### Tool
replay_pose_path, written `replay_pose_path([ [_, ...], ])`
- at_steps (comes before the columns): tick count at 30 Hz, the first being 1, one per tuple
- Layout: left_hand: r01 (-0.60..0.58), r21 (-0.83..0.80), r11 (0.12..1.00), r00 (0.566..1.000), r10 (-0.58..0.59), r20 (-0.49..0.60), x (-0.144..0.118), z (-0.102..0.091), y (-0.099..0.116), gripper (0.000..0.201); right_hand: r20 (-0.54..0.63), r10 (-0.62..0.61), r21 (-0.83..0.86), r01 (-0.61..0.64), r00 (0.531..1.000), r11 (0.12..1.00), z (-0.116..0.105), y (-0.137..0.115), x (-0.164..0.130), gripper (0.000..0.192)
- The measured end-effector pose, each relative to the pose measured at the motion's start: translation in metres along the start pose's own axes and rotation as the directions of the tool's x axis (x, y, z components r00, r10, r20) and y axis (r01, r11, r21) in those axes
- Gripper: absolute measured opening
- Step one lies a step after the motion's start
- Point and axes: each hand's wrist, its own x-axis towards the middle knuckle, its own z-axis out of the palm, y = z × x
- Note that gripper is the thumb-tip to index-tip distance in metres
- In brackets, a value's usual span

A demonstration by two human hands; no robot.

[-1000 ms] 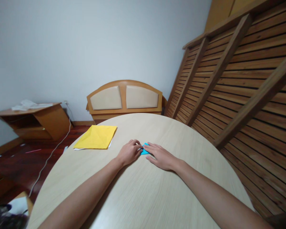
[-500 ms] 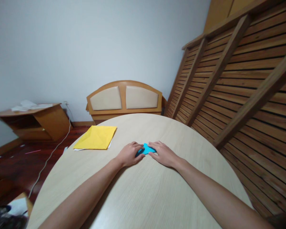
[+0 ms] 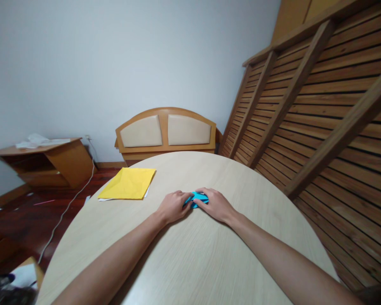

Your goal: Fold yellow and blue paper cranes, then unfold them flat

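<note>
Where the two forearms meet near the middle of a round, pale wooden table (image 3: 190,262), both hands close on a small piece of blue paper (image 3: 197,198) lying on the tabletop. The left hand (image 3: 172,206) curls its fingers onto the paper's left edge; the right hand (image 3: 216,205) pinches it from the right, fingertips touching the blue sheet. Only a narrow strip of blue shows between them — the hands hide the rest, so its folded shape cannot be told.

Further back and to the left, a sheet of yellow paper (image 3: 128,183) lies flat on the table, well apart from the hands, with a sliver of white paper beneath its near edge. Beyond the table's far rim stands a wooden headboard (image 3: 165,131) with two cream padded panels, against a grey wall. A slatted wooden frame (image 3: 320,97) leans along the right side. At the left, a low wooden cabinet (image 3: 44,163) sits on the dark floor — a white cable (image 3: 70,203) trails past it
</note>
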Motion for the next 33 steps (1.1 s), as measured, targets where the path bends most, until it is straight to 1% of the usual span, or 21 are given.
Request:
replay_pose_path([
  [2,0.047,-0.031,0.998,0.999,-0.048,-0.014,0.0,0.001,0.0,0.034,-0.021,0.015,0.049,-0.014,1.0,0.999,0.0,-0.002,0.001,0.031],
  [4,0.074,-0.097,0.992,0.996,-0.078,-0.036,0.0,0.002,0.0,0.038,-0.041,0.034,0.105,-0.03,0.999,0.994,0.0,-0.003,0.001,0.035],
  [6,0.079,-0.208,0.975,0.993,-0.095,-0.071,0.0,0.003,-0.001,0.04,-0.063,0.05,0.153,-0.04,0.997,0.987,0.001,-0.003,0.001,0.041],
  [8,0.073,-0.346,0.935,0.988,-0.116,-0.105,0.001,0.004,-0.001,0.041,-0.08,0.055,0.185,-0.04,0.995,0.982,0.002,-0.003,0.0,0.044],
  [10,0.069,-0.49,0.869,0.98,-0.15,-0.128,0.002,0.006,-0.002,0.041,-0.09,0.035,0.196,-0.017,0.995,0.98,0.003,-0.002,0.0,0.043],
  [13,0.054,-0.679,0.732,0.971,-0.197,-0.135,0.003,0.009,-0.005,0.038,-0.096,-0.05,0.172,0.066,0.994,0.983,0.003,0.0,0.0,0.04],
  [17,0.011,-0.846,0.534,0.972,-0.205,-0.117,0.004,0.012,-0.011,0.032,-0.08,-0.165,0.112,0.173,0.983,0.978,0.001,0.002,0.001,0.047],
  [19,0.004,-0.883,0.469,0.974,-0.202,-0.102,0.005,0.013,-0.015,0.031,-0.059,-0.185,0.097,0.19,0.981,0.977,-0.001,0.002,0.001,0.048],
  [21,0.005,-0.898,0.44,0.976,-0.197,-0.091,0.005,0.012,-0.017,0.031,-0.04,-0.185,0.099,0.188,0.982,0.977,-0.003,0.002,0.001,0.047],
  [24,0.007,-0.907,0.422,0.977,-0.197,-0.084,0.005,0.011,-0.02,0.032,-0.019,-0.165,0.16,0.166,0.986,0.973,-0.006,0.0,0.0,0.049],
  [27,0.008,-0.912,0.41,0.974,-0.21,-0.086,0.004,0.009,-0.02,0.033,-0.017,-0.092,0.267,0.093,0.996,0.959,-0.005,-0.001,-0.001,0.053],
  [30,0.005,-0.913,0.408,0.971,-0.221,-0.093,0.004,0.008,-0.019,0.035,-0.028,-0.018,0.365,0.027,0.999,0.931,-0.002,-0.002,-0.001,0.048],
  [33,0.015,-0.918,0.396,0.968,-0.234,-0.085,0.004,0.006,-0.018,0.039,-0.05,0.009,0.406,0.012,0.999,0.914,0.001,-0.001,0.0,0.041],
])
